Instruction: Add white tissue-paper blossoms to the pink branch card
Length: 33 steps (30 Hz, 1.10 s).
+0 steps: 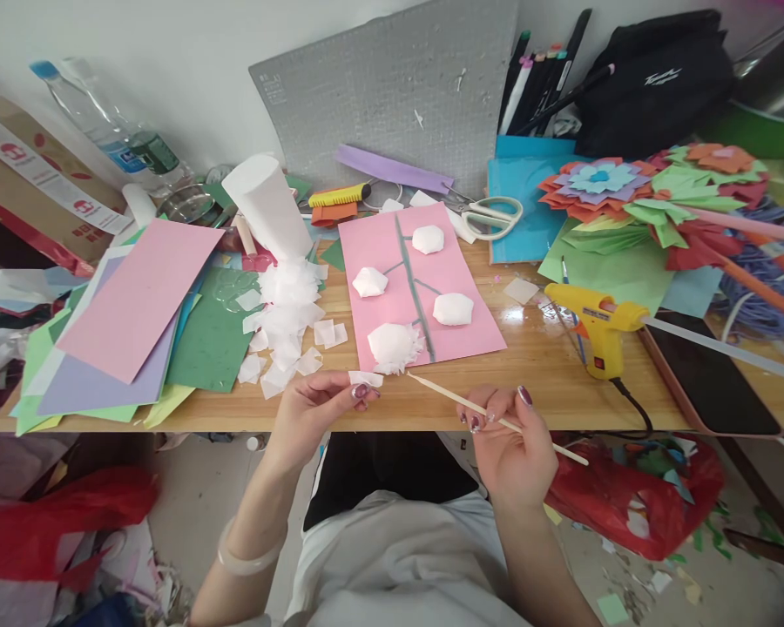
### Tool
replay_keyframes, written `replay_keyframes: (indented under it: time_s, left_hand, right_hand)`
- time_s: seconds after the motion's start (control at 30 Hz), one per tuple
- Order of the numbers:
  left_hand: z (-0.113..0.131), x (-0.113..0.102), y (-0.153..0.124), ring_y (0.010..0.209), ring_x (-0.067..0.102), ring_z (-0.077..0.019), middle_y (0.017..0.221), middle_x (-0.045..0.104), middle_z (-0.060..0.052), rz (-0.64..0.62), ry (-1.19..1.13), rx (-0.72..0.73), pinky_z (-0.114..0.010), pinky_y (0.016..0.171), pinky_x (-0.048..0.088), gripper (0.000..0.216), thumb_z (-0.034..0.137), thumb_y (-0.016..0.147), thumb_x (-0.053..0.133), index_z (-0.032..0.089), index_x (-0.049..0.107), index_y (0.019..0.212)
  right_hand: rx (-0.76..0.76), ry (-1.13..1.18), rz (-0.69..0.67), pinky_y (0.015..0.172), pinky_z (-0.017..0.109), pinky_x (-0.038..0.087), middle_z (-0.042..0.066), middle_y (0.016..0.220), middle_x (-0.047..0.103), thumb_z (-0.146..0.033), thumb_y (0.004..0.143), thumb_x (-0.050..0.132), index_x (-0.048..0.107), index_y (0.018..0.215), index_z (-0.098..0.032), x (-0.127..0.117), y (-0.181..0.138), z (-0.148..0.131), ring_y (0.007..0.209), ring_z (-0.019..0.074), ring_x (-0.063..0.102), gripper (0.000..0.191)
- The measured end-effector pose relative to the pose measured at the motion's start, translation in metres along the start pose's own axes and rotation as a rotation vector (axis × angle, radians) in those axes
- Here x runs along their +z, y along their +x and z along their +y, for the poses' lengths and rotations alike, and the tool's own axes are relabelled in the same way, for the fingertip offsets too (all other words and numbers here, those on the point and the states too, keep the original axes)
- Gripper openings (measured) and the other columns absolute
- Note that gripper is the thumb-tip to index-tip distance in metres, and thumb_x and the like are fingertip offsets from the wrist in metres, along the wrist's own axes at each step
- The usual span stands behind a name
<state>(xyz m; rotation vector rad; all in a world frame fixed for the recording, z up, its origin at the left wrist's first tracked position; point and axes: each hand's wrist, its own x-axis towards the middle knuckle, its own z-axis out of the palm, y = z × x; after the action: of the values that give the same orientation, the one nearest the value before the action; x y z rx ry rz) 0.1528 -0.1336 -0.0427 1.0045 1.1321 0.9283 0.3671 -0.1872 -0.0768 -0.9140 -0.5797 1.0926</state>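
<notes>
My left hand (323, 409) pinches a small piece of white tissue paper (366, 379) just below the near edge of a pink sheet (461, 261). Held between the fingers of my right hand (513, 440) is a thin wooden stick (454, 396), its pointed tip aimed left at that piece. On the pink sheet a grey-green stem with branches (410, 270) is drawn or stuck. Several white padded shapes sit beside it; the lower left one (392, 347) has a ruffled tissue edge, while the upper right one (428, 239) looks smooth.
Loose tissue squares (287, 313) lie left of the sheet, near a white paper roll (265, 205) and stacked coloured paper (140, 300). Scissors (493, 216) rest behind. A yellow glue gun (604, 326), a phone (712, 370) and paper flowers (601, 185) are on the right.
</notes>
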Motion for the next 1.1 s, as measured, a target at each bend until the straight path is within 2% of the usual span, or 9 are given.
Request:
replay_keyframes:
  time_s: [0.17,0.37,0.57,0.8,1.0,1.1]
  left_hand:
    - [0.004,0.009,-0.003,0.068,0.067,-0.0151,0.079,0.078,-0.009,-0.140,0.018,-0.062,-0.028,0.070,0.058,0.026,0.041,0.075,0.081,0.016,0.079,0.081]
    - [0.008,0.014,-0.001,0.072,0.068,-0.0168,0.081,0.076,-0.009,-0.183,0.047,-0.056,-0.031,0.074,0.058,0.030,0.044,0.079,0.077,0.015,0.076,0.084]
    - [0.010,0.015,0.000,0.077,0.069,-0.0181,0.087,0.076,-0.010,-0.295,0.096,-0.026,-0.032,0.080,0.056,0.037,0.050,0.084,0.070,0.015,0.076,0.095]
    - [0.009,0.013,-0.001,0.089,0.069,-0.0190,0.097,0.075,-0.011,-0.405,0.099,0.001,-0.032,0.086,0.055,0.034,0.042,0.093,0.061,0.017,0.073,0.114]
    - [0.012,0.012,-0.003,0.097,0.069,-0.0200,0.104,0.076,-0.011,-0.446,0.025,-0.090,-0.033,0.091,0.054,0.039,0.033,0.090,0.067,0.019,0.067,0.126]
    - [0.010,0.012,-0.002,0.094,0.070,-0.0196,0.104,0.076,-0.012,-0.435,-0.022,-0.117,-0.035,0.090,0.055,0.041,0.036,0.092,0.065,0.017,0.064,0.129]
  right_hand:
    - [0.012,-0.008,-0.059,0.055,0.032,0.043,0.001,0.052,0.054,-0.040,0.096,0.048,0.063,0.059,-0.023,0.004,-0.003,0.000,0.056,0.0157,0.053,0.043]
    - [0.006,-0.053,-0.077,0.054,0.032,0.042,0.001,0.050,0.054,-0.043,0.095,0.049,0.062,0.057,-0.023,0.007,-0.005,-0.003,0.054,0.0167,0.053,0.045]
    - [0.013,-0.046,-0.107,0.055,0.032,0.041,0.002,0.051,0.055,-0.039,0.096,0.048,0.064,0.058,-0.023,0.005,-0.005,-0.002,0.055,0.0170,0.053,0.044]
    - [-0.012,-0.066,-0.134,0.061,0.033,0.041,0.003,0.054,0.059,-0.034,0.098,0.044,0.068,0.062,-0.023,0.003,-0.006,0.001,0.061,0.0176,0.055,0.045]
    - [-0.055,-0.134,-0.141,0.064,0.034,0.041,0.002,0.057,0.060,-0.033,0.100,0.043,0.068,0.064,-0.022,0.001,-0.007,0.002,0.063,0.0179,0.056,0.045]
    - [-0.075,-0.171,-0.134,0.066,0.034,0.042,0.003,0.057,0.060,-0.035,0.100,0.043,0.068,0.064,-0.022,-0.001,-0.008,0.003,0.064,0.0183,0.056,0.046]
